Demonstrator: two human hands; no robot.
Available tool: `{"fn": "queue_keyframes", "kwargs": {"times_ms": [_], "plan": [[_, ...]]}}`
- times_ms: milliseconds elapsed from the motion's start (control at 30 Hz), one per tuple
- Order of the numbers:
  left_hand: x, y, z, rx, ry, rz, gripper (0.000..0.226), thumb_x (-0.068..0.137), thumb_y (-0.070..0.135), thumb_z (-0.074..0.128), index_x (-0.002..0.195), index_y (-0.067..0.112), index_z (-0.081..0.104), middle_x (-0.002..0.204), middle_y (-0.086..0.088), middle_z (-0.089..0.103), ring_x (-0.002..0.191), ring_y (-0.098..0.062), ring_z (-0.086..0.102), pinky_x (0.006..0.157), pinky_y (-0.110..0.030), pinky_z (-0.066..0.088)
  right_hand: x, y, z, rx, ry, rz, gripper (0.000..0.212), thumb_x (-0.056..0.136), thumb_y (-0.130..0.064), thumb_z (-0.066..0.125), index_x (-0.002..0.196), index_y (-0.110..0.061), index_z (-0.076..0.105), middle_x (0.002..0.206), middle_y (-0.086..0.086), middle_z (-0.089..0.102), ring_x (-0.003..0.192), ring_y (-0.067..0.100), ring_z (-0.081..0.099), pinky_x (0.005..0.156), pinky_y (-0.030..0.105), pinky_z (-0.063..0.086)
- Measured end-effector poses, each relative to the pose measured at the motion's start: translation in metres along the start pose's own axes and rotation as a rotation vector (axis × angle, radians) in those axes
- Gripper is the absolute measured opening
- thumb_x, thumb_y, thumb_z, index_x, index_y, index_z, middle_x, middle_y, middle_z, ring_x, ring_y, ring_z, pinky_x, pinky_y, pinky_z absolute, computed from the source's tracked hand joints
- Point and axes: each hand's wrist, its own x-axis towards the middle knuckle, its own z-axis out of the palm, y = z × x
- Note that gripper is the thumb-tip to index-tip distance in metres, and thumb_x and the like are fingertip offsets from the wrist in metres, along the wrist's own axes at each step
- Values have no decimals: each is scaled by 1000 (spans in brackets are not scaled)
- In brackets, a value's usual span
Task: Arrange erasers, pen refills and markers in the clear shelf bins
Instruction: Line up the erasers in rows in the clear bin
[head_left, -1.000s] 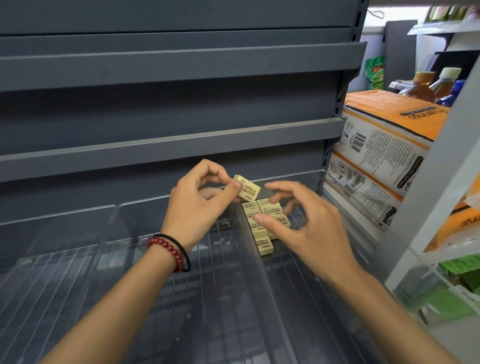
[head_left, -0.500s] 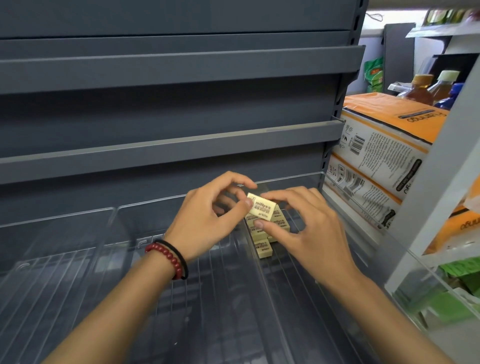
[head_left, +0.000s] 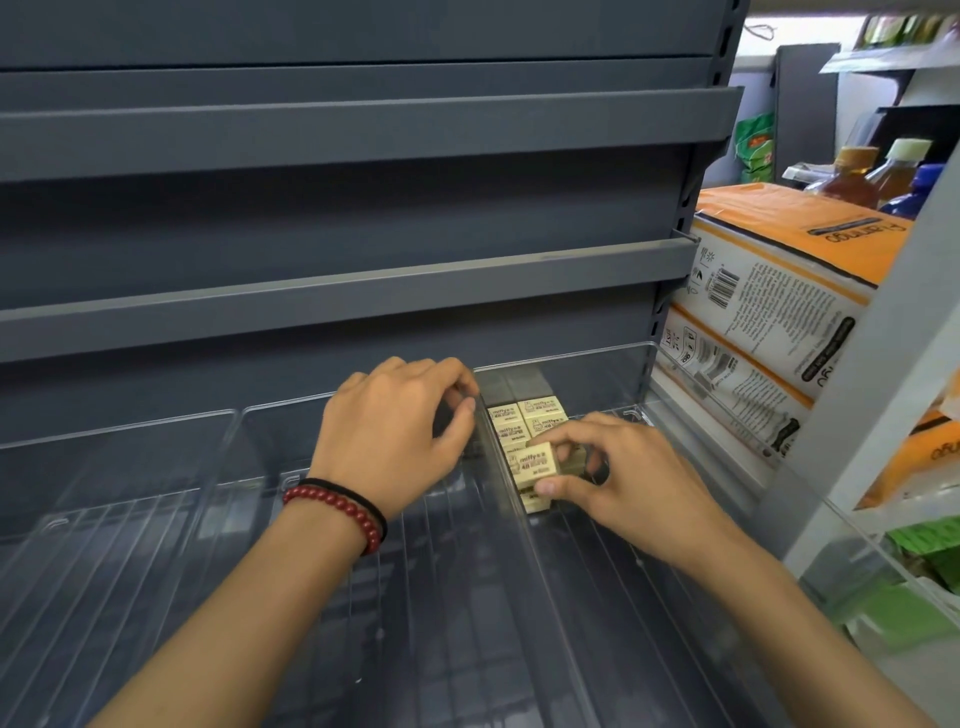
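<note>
While right hand (head_left: 618, 480) pinches eraser (head_left: 536, 462), long axis 9-to-3, eraser rows (head_left: 524, 418) lie just at 12; left hand (head_left: 397, 434) curled, hold unclear.

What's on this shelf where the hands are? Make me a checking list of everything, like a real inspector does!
Surface: clear shelf bins side by side on a grey shelf.
Job's things: cream erasers lying flat in rows at the back of the right bin; no pen refills or markers seen.
Clutter: nothing seen.
Hands: right hand pinches one eraser over the front of the rows; left hand curled just left of the erasers, palm hidden.
Cables: nothing seen.
Surroundings: grey shelves above; orange-and-white boxes and bottles to the right.
</note>
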Motion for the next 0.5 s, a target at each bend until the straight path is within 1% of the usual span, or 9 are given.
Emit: {"fn": "queue_keyframes", "kwargs": {"times_ms": [67, 167, 333, 433, 500], "plan": [[1, -1, -1, -18, -3, -40, 13, 91, 39, 49, 97, 36, 60, 84, 21, 60, 87, -5, 55, 68, -25, 35, -1, -1, 2, -2, -37, 13, 37, 76, -52, 73, 110, -44, 64, 91, -27, 57, 78, -11, 49, 68, 21, 43], [1, -2, -1, -12, -18, -71, 13, 91, 39, 49, 97, 36, 60, 84, 22, 58, 88, -5, 54, 68, -25, 35, 0, -2, 0, -8, -48, 25, 37, 75, -53, 74, 109, -44, 64, 90, -29, 58, 77, -11, 49, 71, 23, 48], [0, -2, -1, 22, -46, -65, 14, 92, 39, 47, 96, 36, 60, 82, 22, 56, 88, -6, 55, 69, -26, 36, -2, -3, -4, -35, -139, 67, 34, 74, -56, 73, 105, -46, 64, 87, -34, 58, 79, -8, 55, 66, 20, 45], [0, -1, -1, 28, -40, -63, 13, 91, 39, 48, 92, 35, 60, 78, 21, 53, 83, -5, 53, 67, -26, 35, -3, -6, -2, -54, -133, 84, 32, 74, -58, 72, 103, -48, 62, 88, -35, 61, 79, -10, 56, 61, 16, 39], [0, -1, -1, 31, -39, -59, 14, 91, 40, 47, 92, 35, 60, 78, 22, 53, 82, -4, 52, 67, -26, 35, -5, -8, -1, -67, -122, 88, 34, 75, -58, 72, 104, -48, 61, 87, -35, 62, 77, -10, 58, 61, 16, 40]]}}
